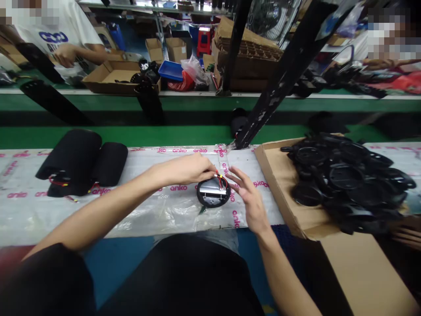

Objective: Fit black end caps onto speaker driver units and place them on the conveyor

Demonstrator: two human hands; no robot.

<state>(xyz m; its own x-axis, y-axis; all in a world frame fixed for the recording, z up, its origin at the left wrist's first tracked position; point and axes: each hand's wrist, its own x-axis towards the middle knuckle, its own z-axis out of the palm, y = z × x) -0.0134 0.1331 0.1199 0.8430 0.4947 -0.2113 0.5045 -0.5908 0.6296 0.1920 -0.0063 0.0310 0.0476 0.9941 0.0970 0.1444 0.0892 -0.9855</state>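
Observation:
A black rounded unit with an open end (213, 198) stands on the plastic-covered bench in front of me, showing a silvery cylinder inside. Red and yellow wires (223, 180) come out at its far edge. Bent over that edge, my left hand (194, 169) has its fingertips closed together at the wires; the exact pinch is partly hidden. My right hand (250, 199) is at the unit's right side, fingers apart and holding nothing. Whether its fingertips touch the rim, I cannot tell.
Black fabric-covered cylinders (74, 153) with loose wires lie at the left. A cardboard tray (279, 193) heaped with black plastic parts (345, 175) stands at the right. A black post (279, 74) rises behind the bench, beyond which is a green conveyor (184, 136). Co-workers sit across.

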